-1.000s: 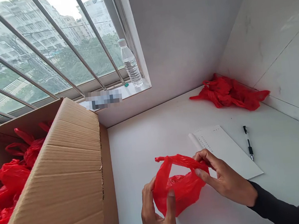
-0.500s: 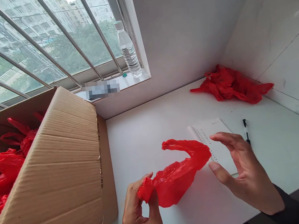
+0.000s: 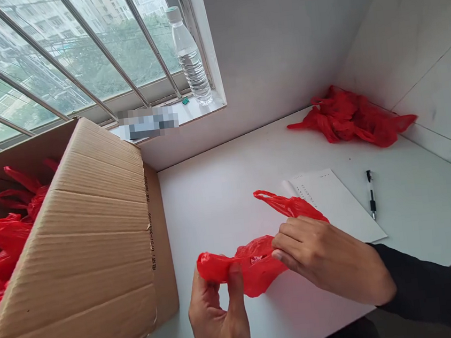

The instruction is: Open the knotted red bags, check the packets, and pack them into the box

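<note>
A red plastic bag (image 3: 257, 284) hangs between my two hands above the white table. My left hand (image 3: 220, 309) pinches one gathered end of it between thumb and fingers. My right hand (image 3: 315, 251) is closed on the bag's rim at the other side, the knuckles turned up. One loop handle sticks out beyond my right hand, toward the notebook. In the bag's mouth a small patch with printed marks shows; what it is I cannot make out.
At left stands an open cardboard box (image 3: 98, 257) with several red bags (image 3: 10, 234) inside. A notebook (image 3: 346, 204) and a pen (image 3: 371, 196) lie at right. Another crumpled red bag (image 3: 349, 118) rests in the far corner. A water bottle (image 3: 192, 65) stands on the windowsill.
My right hand has moved left and closed on the bag's rim; before, it was open beside it. My left hand keeps its pinch. The view has tilted slightly down.
</note>
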Demonstrator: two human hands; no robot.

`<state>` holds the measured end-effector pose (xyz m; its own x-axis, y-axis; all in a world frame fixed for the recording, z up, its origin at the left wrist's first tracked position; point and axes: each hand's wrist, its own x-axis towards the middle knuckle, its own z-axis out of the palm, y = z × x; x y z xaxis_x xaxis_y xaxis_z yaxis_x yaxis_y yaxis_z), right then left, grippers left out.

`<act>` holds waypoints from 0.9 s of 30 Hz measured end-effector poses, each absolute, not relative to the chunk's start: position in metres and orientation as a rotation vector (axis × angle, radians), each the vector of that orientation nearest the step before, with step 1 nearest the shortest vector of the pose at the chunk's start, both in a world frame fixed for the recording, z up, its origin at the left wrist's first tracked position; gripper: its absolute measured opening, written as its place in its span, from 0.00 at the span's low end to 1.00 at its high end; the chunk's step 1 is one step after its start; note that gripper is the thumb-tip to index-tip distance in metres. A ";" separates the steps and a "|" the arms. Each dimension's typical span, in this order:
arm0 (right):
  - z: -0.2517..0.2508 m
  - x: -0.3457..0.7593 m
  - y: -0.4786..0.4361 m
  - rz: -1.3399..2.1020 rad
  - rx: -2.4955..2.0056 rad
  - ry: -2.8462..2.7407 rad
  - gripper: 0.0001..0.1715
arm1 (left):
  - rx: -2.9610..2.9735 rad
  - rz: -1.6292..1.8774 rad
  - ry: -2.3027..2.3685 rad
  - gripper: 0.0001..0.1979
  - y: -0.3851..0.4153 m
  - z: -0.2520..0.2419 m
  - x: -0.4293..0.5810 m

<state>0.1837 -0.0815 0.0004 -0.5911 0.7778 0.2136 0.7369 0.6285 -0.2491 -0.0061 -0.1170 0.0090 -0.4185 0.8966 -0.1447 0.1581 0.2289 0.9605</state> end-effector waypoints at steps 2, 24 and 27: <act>0.007 0.185 -0.086 0.132 -1.240 -2.566 0.20 | 0.986 1.259 1.745 0.16 -0.116 0.007 -0.008; -0.014 0.180 -0.067 0.729 -1.256 -3.129 0.30 | 0.652 1.154 1.184 0.12 -0.116 -0.007 -0.010; -0.019 0.180 -0.065 0.862 -1.406 -3.119 0.25 | 0.629 1.185 1.232 0.09 -0.113 -0.007 -0.009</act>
<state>0.1804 -0.0649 -0.0195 -0.6202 0.5868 -0.5206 0.7709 0.5790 -0.2656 -0.0092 -0.1128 -0.0066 -0.0992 0.9218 -0.3748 -0.3385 0.3230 0.8838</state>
